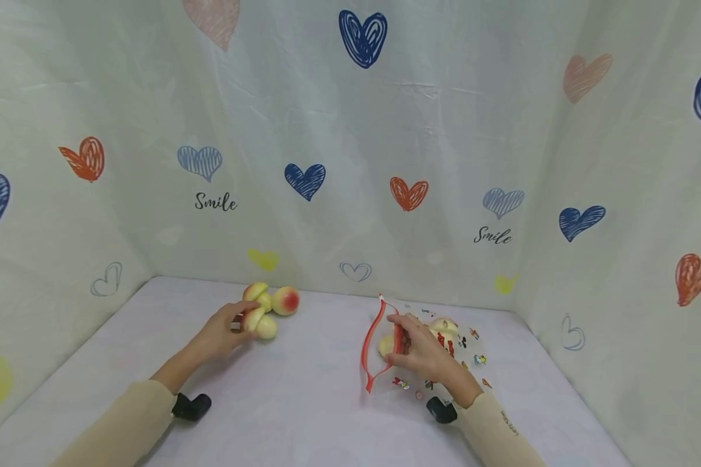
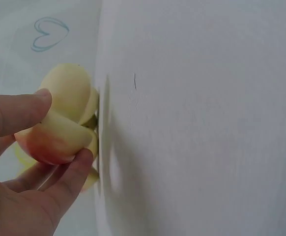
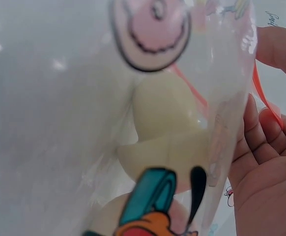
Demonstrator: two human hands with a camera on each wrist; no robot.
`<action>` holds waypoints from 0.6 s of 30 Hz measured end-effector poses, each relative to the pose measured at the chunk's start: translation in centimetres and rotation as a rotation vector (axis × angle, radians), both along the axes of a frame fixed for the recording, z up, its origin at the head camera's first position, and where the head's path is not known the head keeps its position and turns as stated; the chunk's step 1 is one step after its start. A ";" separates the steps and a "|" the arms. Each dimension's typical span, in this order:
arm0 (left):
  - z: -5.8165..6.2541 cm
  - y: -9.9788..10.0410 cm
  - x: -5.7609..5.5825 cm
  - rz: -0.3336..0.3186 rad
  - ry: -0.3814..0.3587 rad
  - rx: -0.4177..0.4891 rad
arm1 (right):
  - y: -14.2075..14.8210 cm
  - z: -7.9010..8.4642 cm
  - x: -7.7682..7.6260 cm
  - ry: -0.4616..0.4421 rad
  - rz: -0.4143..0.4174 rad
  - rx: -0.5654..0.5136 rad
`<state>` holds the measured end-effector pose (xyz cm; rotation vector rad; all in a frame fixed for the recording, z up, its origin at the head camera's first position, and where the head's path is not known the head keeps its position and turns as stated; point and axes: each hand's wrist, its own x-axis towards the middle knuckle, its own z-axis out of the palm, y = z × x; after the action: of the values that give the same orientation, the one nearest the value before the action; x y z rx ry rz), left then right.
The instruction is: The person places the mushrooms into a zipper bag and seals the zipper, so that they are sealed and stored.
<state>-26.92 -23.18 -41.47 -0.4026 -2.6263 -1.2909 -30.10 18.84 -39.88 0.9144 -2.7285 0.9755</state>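
Observation:
My left hand [image 1: 219, 334] pinches a mushroom-shaped piece [image 2: 59, 140], pale yellow with a red blush, between thumb and fingers. It stays low at the table, beside another mushroom-shaped piece [image 1: 258, 292] and a round, peach-like piece [image 1: 285, 301]. On the right side, my right hand [image 1: 423, 350] grips the red zip edge of a clear plastic bag [image 3: 44, 123] printed with cartoon figures. The bag's red-rimmed mouth [image 1: 365, 350] gapes toward the left. Through the film, the right wrist view shows a pale mushroom-shaped piece [image 3: 165, 110] and part of another piece [image 3: 111, 216] below it.
A white cloth covers the table [image 1: 304, 395]. Behind it and on both sides hang pale curtains [image 1: 350, 117] printed with hearts. A black strap device [image 1: 191, 407] sits at my left wrist, and a similar one [image 1: 441, 410] at my right.

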 end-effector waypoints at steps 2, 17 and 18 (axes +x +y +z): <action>0.0 0.3 0.0 -0.009 0.006 0.014 | 0.0 -0.1 0.0 -0.001 -0.001 -0.002; -0.5 4.3 0.1 -0.107 0.060 0.104 | 0.0 -0.1 0.1 0.010 -0.002 0.001; -0.5 4.6 0.1 -0.118 0.068 0.108 | -0.1 -0.1 0.1 0.011 0.000 0.000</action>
<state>-26.85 -18.62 -41.97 -0.5810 -2.4972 -1.4209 -29.97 18.79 -39.97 0.9171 -2.7196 0.9677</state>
